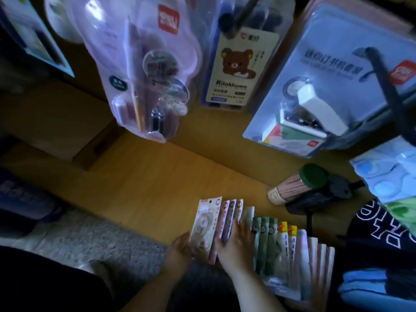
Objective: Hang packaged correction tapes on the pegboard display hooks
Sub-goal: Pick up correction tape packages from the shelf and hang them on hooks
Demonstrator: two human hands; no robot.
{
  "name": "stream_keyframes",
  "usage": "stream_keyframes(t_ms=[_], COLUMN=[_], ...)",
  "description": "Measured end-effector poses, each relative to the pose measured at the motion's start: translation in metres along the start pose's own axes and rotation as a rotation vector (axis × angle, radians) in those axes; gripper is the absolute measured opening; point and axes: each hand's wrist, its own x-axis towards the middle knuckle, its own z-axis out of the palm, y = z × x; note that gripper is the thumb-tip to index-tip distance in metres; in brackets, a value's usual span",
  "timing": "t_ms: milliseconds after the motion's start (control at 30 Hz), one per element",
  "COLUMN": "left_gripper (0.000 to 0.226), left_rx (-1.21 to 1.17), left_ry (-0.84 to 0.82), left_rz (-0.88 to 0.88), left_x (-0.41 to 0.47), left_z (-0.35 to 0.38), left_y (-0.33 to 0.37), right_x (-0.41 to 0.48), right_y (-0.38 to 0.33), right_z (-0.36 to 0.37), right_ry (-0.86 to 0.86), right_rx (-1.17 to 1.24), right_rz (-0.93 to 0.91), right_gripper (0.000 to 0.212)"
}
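Note:
A fanned row of packaged correction tapes (270,248) lies on the wooden surface (144,194) at the lower middle; beige, purple, green, yellow-topped and pink cards overlap one another. My left hand (182,246) holds the leftmost beige pack (203,224) by its lower left edge. My right hand (236,242) lies on the purple and pale packs beside it, fingers spread flat across them. No pegboard hook shows clearly; hanging packages fill the top of the view.
Above hang a pink stationery set (144,70), a bear-printed pen pack (236,66) and a blue stapler pack (333,86). A green-lidded tube of sticks (297,185) lies to the right. A grey mat (90,242) lies at lower left and dark fabric (382,221) at right.

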Motion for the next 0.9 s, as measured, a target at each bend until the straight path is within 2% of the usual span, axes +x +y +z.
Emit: stream_keyframes(t_ms=[67,133,167,300,467,633,700,767,833,900], left_gripper=[0.047,0.031,0.025,0.038,0.037,0.024,0.022,0.029,0.036,0.033], left_rx=[-0.026,-0.043,-0.038,-0.073,-0.144,-0.232,-0.243,-0.259,-0.265,-0.233], left_ry=[-0.040,-0.102,-0.128,-0.152,-0.207,-0.266,-0.261,-0.223,-0.164,-0.118], left_rz=[0.001,-0.007,-0.009,-0.035,-0.097,-0.107,-0.096,-0.062,-0.012,0.032], left_x=[0.004,0.013,0.015,0.022,0.024,0.020,0.020,0.020,0.018,0.017], left_z=[0.001,0.004,0.005,0.002,-0.003,-0.006,-0.005,-0.003,-0.001,-0.002], left_y=[0.006,0.004,0.004,0.003,-0.004,0.004,0.002,0.000,0.001,0.007], right_x=[-0.002,-0.006,-0.006,-0.005,0.001,0.008,0.010,0.012,0.012,0.014], right_y=[-0.005,-0.012,-0.014,-0.027,-0.034,-0.035,-0.033,-0.031,-0.029,-0.029], right_z=[0.002,0.001,0.001,-0.008,-0.010,-0.002,0.001,0.003,0.007,0.006], right_ry=[0.048,0.093,0.076,-0.080,-0.297,-0.290,-0.296,-0.265,-0.247,-0.243], right_rx=[0.037,0.118,0.184,0.540,0.645,0.768,0.813,0.843,0.891,0.942], right_rz=[0.002,-0.025,-0.048,0.037,0.212,0.278,0.305,0.312,0.331,0.347], right_gripper=[0.072,0.069,0.064,0.066,0.071,0.080,0.084,0.075,0.074,0.072])
